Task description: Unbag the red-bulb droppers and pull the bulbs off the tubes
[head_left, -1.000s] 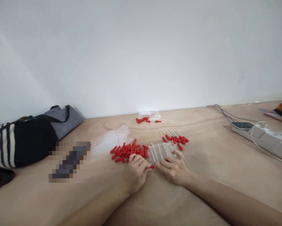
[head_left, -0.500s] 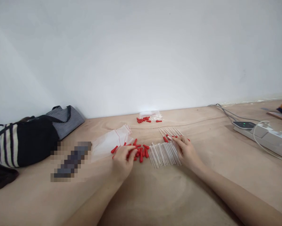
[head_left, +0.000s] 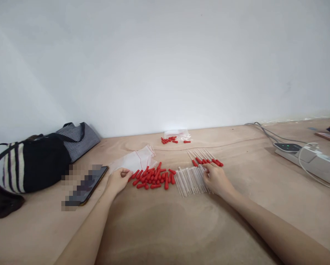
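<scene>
A heap of small red rubber bulbs (head_left: 153, 177) lies on the wooden table (head_left: 181, 228). Right of it is a row of clear glass tubes (head_left: 189, 180) lying side by side. Behind them lie several finished droppers with red bulbs (head_left: 206, 159). My left hand (head_left: 119, 180) rests at the left edge of the red heap, beside the clear plastic bags (head_left: 134, 162), with its fingers curled; whatever they hold is hidden. My right hand (head_left: 216, 179) lies on the right end of the tube row, fingertips pinched at a tube near the droppers.
A phone (head_left: 85, 184) lies left of my left hand, with striped bags (head_left: 35, 160) behind it. A second small bag with red bulbs (head_left: 176, 137) sits near the wall. A white power strip (head_left: 311, 162) with cables is at the right.
My left hand has slid left from the middle, across the red heap to its left edge. My right hand moved up to the droppers, then drew back slightly onto the tubes' right end.
</scene>
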The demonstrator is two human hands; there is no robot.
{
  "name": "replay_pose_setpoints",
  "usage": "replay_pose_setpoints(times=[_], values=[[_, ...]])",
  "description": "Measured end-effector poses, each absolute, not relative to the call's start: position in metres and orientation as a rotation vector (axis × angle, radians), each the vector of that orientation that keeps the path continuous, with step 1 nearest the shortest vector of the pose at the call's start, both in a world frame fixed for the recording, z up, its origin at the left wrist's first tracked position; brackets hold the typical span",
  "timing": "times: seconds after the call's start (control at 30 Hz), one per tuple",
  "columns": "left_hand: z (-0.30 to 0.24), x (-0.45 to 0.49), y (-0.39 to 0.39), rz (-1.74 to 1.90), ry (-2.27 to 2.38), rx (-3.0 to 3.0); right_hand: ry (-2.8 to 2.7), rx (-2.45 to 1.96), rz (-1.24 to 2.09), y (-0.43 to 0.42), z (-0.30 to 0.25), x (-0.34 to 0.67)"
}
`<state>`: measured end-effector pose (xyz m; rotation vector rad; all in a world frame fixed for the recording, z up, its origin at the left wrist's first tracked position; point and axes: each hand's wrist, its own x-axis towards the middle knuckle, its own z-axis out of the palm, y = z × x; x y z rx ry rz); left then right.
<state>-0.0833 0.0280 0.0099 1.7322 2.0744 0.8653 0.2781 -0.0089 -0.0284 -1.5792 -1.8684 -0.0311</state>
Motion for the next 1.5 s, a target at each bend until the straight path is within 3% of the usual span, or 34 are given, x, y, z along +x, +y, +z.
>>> replay_pose_setpoints(times=[0.47,0.63,0.93,1.13,1.23,1.4,1.5], values=[[0.029,-0.077,0.017,0.592,2.347,2.001,-1.570,-2.156,0.054,0.019,-0.017,0.339],[0.033,-0.073,0.014,0.692,2.436,1.993,-1.523,-2.187,0.337,0.024,-0.016,0.345],[0.033,-0.063,0.009,0.764,2.370,2.026,-1.430,-2.162,0.438,0.029,-0.021,0.347],[0.025,-0.064,0.013,1.205,2.307,2.284,-1.315,-2.035,0.379,0.032,-0.021,0.350],[0.023,-0.043,0.006,1.501,2.056,2.523,-1.320,-1.896,0.450,0.027,-0.015,0.335],[0.012,0.021,-0.021,1.339,1.397,2.772,-1.336,-1.198,0.895,-0.005,-0.003,0.283],[0.002,0.051,-0.034,1.237,1.207,2.755,-1.368,-1.078,0.944,-0.029,0.001,0.256]])
